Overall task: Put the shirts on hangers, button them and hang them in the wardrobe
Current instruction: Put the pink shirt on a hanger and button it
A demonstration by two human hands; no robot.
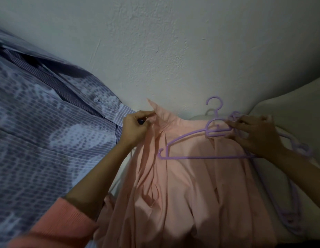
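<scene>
Pink shirt [182, 185] lies spread on a pale surface [290, 111] w/ collar end toward the wall [173, 42], body running down to the bottom edge of the head view, fabric bunched in long folds.

Head view, only cam:

Left hand [136, 127] sits at the shirt's collar, top-left corner of the garment. Fingers curled, thumb + forefinger pinching the collar edge so a point of fabric stands up just above the knuckles. Orange-pink sleeve [57, 224] pushed up the forearm, running down-left from that hand.

Right hand [254, 133] is well apart from the left, over the shirt's other shoulder. Fingers bent around the neck/shoulder part of a purple hanger [196, 156], gripping it. Hanger lies on top of the shirt, hook pointing up toward the wall, just left of the fingertips; bottom bar runs left from under the wrist, its far end about midway btwn the two hands. Hanger is on the shirt, not inside it.

More purple hangers [288, 208] lie in a stack below and right of the right wrist, beside the shirt's right edge; exact count unclear, blurred.

Patterned shirt [39, 122], blue-grey w/ striped placket, fills the area left of the left arm, touching or nearly touching the pink collar near the left knuckles.
</scene>
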